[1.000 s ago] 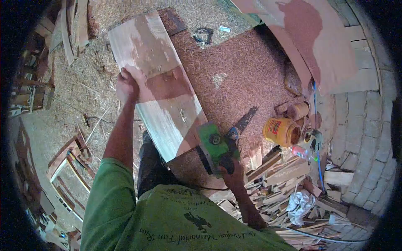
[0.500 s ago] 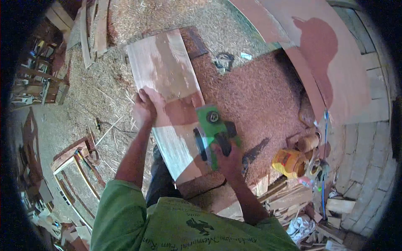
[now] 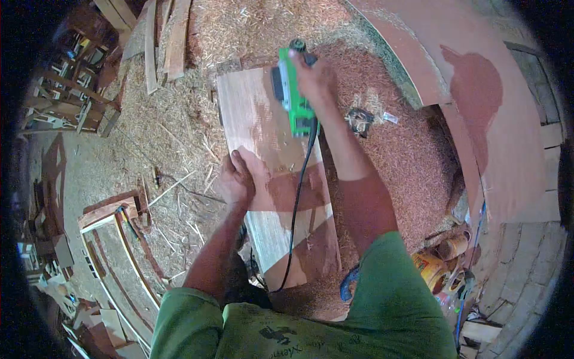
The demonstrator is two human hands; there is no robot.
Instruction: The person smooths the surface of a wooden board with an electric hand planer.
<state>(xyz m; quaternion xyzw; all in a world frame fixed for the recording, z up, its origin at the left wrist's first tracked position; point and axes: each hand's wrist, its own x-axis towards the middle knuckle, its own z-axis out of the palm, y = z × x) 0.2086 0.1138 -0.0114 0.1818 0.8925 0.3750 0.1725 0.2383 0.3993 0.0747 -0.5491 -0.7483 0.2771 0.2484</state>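
A long wooden board [image 3: 242, 113] lies in front of me on a floor of shavings, its surface patchy with pale and darker areas. My left hand [image 3: 238, 179] grips the board's left edge, thumb on top and fingers down the side. My right hand [image 3: 314, 78] is closed around the handle of a green electric planer [image 3: 294, 99]. The planer is over the far right part of the board, its side turned toward me. A black power cord [image 3: 296, 215] runs from it down across the board toward my body.
Wood shavings [image 3: 394, 161] cover the ground. A large sheet panel [image 3: 514, 143] stands at the right. A yellow container [image 3: 427, 269] sits at the lower right. A wooden frame [image 3: 110, 221] lies at the left, and loose strips [image 3: 177, 48] lie at the far left.
My right hand has carried the planer from the near right edge of the board to its far end, stretching the arm forward. My left hand stays on the left edge.
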